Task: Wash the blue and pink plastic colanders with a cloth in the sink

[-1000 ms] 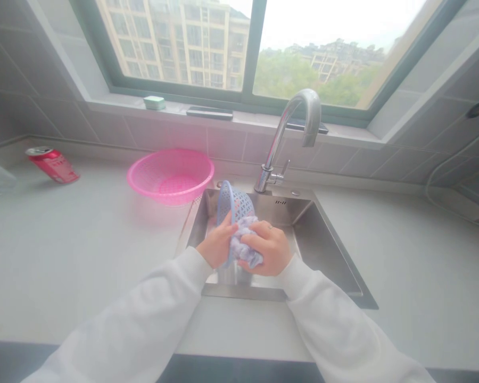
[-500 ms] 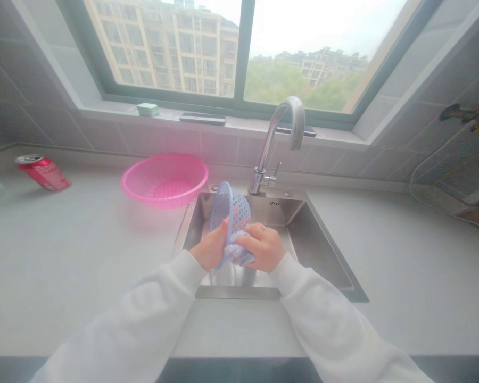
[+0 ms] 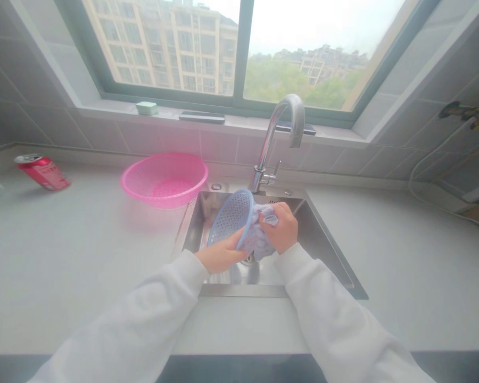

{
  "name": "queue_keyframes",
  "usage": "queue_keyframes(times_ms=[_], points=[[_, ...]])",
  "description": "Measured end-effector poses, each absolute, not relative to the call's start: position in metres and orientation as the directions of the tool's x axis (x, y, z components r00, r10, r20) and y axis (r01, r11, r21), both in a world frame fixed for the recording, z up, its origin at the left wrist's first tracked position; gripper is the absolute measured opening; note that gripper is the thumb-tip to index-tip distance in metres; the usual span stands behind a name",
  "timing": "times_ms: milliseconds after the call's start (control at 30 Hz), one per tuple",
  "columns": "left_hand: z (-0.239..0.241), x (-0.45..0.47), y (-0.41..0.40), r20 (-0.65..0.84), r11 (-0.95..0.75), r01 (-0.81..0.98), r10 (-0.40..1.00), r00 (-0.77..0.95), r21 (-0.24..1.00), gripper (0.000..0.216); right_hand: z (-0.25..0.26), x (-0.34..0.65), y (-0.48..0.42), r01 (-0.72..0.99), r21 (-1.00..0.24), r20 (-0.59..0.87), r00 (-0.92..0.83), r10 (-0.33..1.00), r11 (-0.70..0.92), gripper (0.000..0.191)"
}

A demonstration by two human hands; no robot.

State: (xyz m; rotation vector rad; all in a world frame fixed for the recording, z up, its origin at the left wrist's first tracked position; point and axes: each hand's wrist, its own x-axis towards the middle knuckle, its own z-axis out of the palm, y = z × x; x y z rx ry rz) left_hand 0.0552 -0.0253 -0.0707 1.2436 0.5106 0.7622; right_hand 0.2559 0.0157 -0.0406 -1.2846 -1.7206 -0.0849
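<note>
A small blue perforated basket (image 3: 229,217) is held tilted on its edge over the steel sink (image 3: 327,250). My left hand (image 3: 219,255) grips its lower rim, fingers closed on it. My right hand (image 3: 282,229) is closed round a crumpled pale lilac cloth (image 3: 259,236) and presses it against the basket's outer side. Both arms wear white sleeves. The bottom of the sink under the hands is partly hidden.
A chrome tap (image 3: 281,133) arches over the sink's back edge. A pink basket (image 3: 164,178) sits on the white counter left of the sink, and a red can (image 3: 42,171) lies further left. A green soap box (image 3: 147,108) and dark flat objects rest on the window sill.
The basket has turned so its open inside faces me and sits lower. My right hand with the cloth has moved up and right along the basket's outside; my left hand has shifted lower.
</note>
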Motion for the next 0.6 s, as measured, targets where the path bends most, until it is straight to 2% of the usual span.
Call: queue_keyframes(times_ms=[133, 267, 333, 400, 500, 600], points=[[-0.065, 0.055, -0.028, -0.019, 0.308, -0.311, 0.737, 0.675, 0.899, 0.087, -0.047, 0.268, 0.032, 0.647, -0.700, 0.566, 0.245, 0.787, 0.302, 0.023], [-0.054, 0.052, -0.032, 0.026, 0.327, -0.441, 0.779, 0.626, 0.835, 0.098, -0.054, 0.281, 0.042, 0.428, -0.884, 0.372, 0.402, 0.837, 0.188, 0.029], [-0.049, 0.051, -0.033, 0.073, 0.303, -0.521, 0.809, 0.583, 0.798, 0.103, -0.055, 0.284, 0.043, 0.376, -0.909, 0.343, 0.439, 0.831, 0.177, 0.030], [-0.046, 0.050, -0.032, 0.085, 0.296, -0.570, 0.833, 0.547, 0.767, 0.096, -0.055, 0.285, 0.043, 0.351, -0.918, 0.337, 0.453, 0.825, 0.183, 0.031], [-0.044, 0.049, -0.029, 0.050, 0.319, -0.559, 0.837, 0.546, 0.766, 0.083, -0.054, 0.284, 0.042, 0.329, -0.923, 0.338, 0.455, 0.824, 0.197, 0.032], [-0.043, 0.048, -0.026, 0.046, 0.310, -0.570, 0.850, 0.524, 0.761, 0.089, -0.052, 0.283, 0.042, 0.315, -0.927, 0.336, 0.459, 0.823, 0.203, 0.032]])
